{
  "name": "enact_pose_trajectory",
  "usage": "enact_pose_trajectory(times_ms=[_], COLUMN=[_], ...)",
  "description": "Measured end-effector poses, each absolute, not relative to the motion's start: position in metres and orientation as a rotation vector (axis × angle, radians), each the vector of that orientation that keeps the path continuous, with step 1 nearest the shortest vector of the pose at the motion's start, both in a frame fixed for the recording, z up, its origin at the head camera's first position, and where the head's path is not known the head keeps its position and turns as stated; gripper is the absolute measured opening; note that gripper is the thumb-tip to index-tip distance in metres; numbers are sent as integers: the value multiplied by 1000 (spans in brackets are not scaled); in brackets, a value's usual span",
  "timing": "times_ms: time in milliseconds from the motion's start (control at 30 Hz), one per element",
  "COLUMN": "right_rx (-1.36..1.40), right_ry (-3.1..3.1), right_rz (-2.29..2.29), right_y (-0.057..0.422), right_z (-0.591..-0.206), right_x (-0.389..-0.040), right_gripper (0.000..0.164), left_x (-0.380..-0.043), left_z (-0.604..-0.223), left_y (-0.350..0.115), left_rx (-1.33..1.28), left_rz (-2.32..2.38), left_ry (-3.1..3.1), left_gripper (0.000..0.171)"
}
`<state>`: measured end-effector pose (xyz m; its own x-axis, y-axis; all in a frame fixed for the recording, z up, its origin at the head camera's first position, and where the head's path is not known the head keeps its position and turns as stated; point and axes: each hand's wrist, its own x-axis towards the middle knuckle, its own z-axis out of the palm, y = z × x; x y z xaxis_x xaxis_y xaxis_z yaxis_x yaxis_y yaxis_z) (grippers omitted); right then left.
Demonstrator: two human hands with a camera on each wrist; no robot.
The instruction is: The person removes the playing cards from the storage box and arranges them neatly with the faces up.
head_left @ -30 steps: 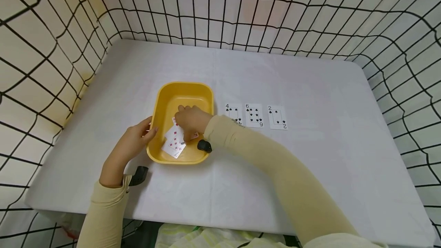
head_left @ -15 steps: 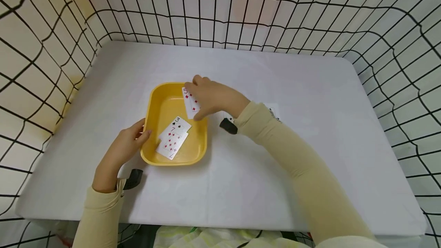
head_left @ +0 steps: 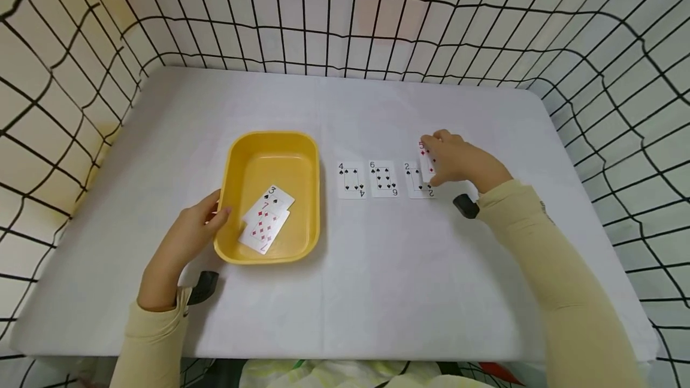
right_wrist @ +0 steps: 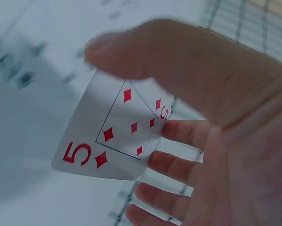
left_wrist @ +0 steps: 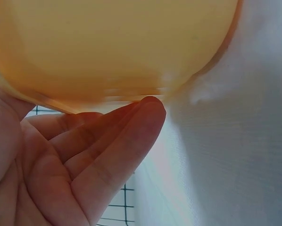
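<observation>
My right hand pinches a five of diamonds playing card by its edges, thumb on one side and fingertips on the other. It hovers above the right part of the two of spades, partly covering it from the head view. On the left, my left hand grips the left wall of a yellow plastic tray, thumb over the rim and fingers against the outside. Inside the tray a seven of diamonds overlaps a three of spades.
Left of the two of spades, the six of spades and the four of spades lie face up in a row. A white cloth covers the table. Black wire mesh rises along its back and sides.
My right hand has lifted the five of diamonds out of the tray and carried it right, over the row of cards. My left hand stays on the tray.
</observation>
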<state>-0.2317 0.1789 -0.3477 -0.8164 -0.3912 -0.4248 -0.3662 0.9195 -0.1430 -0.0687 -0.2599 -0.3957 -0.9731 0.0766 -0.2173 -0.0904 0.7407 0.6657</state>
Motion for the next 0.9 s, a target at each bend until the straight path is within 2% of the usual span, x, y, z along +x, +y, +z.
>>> enact_pose_trajectory(times_ms=[267,400,533,767,900], right_rx=[-397,-386,-380,-404,-463], right_ry=[2545,2527,2525,2570,2585], right_rz=[-30,-9,-23,-49,-82], right_y=[217,222,222,191,146], right_z=[-384,-389,-388,-369,-352], right_x=[-235,-236,-236,-237,-237], right_gripper=[90,89,91,89,78], left_x=[-67,-68,-67,-67,-68], left_z=[-394,-395,-397,-397,-398], left_y=[-260,-259,-261,-262,-261], left_rx=[-15,-17,23,48,41], left_rz=[1043,1033,1059,1063,1053], left_ry=[2710,2709,2742,2759,2757], left_gripper=[52,54,49,46,47])
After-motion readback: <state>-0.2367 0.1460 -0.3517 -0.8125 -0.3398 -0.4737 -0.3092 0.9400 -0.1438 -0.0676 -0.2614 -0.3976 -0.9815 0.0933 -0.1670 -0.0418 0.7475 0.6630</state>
